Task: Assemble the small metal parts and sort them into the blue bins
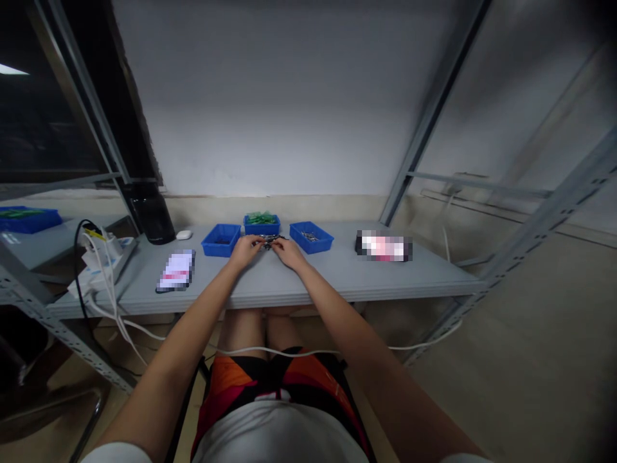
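My left hand (247,249) and my right hand (289,252) are close together on the grey shelf (270,286), at a small pile of dark and shiny metal pieces (270,240). Fingers of both hands are pinched together at the pile; what they grip is too small to make out. Behind the pile sits a blue bin with green items (261,219). A blue bin (220,240) with dark contents is left of my left hand. Right of my right hand, another blue bin (311,238) holds small metallic pieces.
On the left are a phone (176,270), a white earphone case (184,235), a black bottle (153,215) and a power strip with cables (103,263). A second device (384,246) lies on the right. Metal shelf posts flank both sides; a white cable hangs below.
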A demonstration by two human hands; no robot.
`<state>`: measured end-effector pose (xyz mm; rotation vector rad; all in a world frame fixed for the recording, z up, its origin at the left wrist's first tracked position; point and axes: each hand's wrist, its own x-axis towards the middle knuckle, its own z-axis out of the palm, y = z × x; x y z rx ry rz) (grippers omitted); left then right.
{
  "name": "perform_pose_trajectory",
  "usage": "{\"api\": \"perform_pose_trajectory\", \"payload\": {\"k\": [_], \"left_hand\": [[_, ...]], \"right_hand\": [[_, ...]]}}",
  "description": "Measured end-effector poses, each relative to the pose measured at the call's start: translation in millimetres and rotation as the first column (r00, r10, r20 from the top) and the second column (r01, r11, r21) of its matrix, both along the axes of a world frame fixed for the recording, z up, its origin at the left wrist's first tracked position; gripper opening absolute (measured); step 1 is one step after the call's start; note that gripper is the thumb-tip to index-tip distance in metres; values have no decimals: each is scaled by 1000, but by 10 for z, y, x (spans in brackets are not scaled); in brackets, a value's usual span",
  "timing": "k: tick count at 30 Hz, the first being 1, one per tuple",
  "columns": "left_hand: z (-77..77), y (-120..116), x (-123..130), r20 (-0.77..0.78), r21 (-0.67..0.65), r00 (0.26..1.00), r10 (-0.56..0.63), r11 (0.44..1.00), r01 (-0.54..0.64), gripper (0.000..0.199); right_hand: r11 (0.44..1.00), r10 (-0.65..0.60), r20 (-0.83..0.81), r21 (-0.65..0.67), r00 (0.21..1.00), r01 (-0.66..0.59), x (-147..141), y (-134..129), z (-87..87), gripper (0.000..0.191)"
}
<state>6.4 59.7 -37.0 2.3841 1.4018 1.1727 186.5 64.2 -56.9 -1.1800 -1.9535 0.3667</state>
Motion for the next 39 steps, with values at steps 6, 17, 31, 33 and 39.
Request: {"api": "perform_pose_trajectory", "payload": {"k": [6,17,31,33,39], "left_hand": [[-24,-15,-7,-47,-16,999,-10,1000,9,22],[-35,-42,-6,-115,-66,991,-66,996,58,24],[-3,-32,2,-35,70,997,-70,995,72,21],[-6,-30,4,-15,89,997,-76,993,77,21],[-10,-38,14,-10,104,992,-128,986,128,23]], "right_hand": [[1000,-9,3,18,1000,9,13,-5,8,18],[999,19,-52,33,998,-17,-20,-79,81,20],[997,47,-116,63,992,-40,-8,-21,30,20],[995,90,-85,54,992,-86,-6,-17,19,21],[977,211,7,32,978,-211,-21,-47,31,23]]}}
